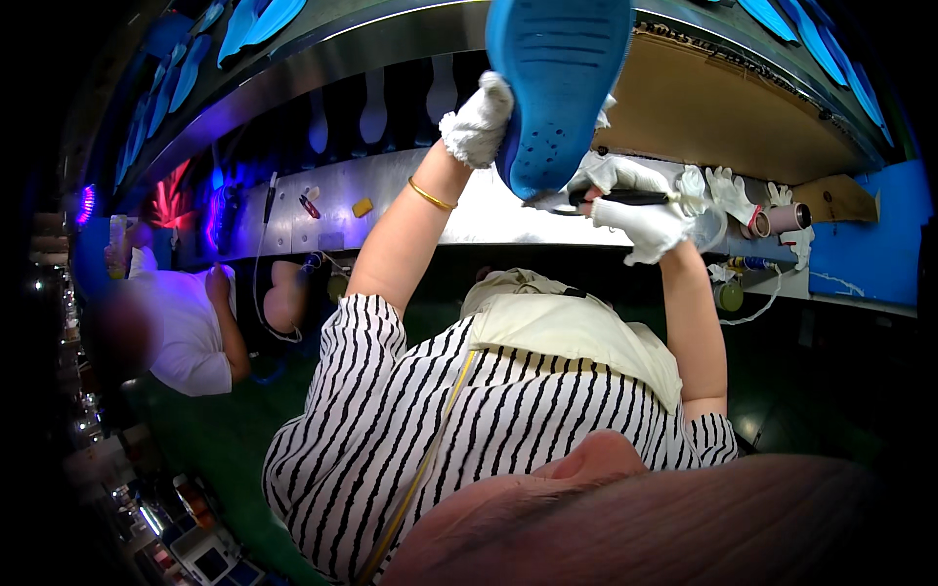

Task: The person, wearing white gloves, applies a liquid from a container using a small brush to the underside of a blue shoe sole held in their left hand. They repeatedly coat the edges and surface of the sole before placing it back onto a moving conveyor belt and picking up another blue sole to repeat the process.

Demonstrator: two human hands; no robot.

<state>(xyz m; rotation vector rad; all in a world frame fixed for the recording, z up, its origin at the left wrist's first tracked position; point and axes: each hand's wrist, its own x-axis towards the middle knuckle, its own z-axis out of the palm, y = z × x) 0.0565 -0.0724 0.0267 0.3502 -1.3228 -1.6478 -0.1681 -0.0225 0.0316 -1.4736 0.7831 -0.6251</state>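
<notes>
A glossy blue shoe sole point(562, 88), with grooves across its wide part and small holes near its narrow end, is held up over the bench point(498, 220). My left hand point(479, 122), in a white glove, grips its left edge; white glove fabric also shows at its right edge. Just below and right of the narrow end is my right hand point(640, 225), gloved too, with some bare fingertips. Its fingers close round a slim black pen-like tool point(630, 197), whose tip points left toward the sole. Whether the tip touches the sole, I cannot tell.
Loose white gloves point(728, 190) and a pinkish spool point(782, 219) lie on the right, near a large cardboard box point(747, 103). Red-handled snips point(310, 205) and a yellow block point(362, 207) lie left. A metal rail point(322, 83) runs overhead. A co-worker point(186, 322) sits at left.
</notes>
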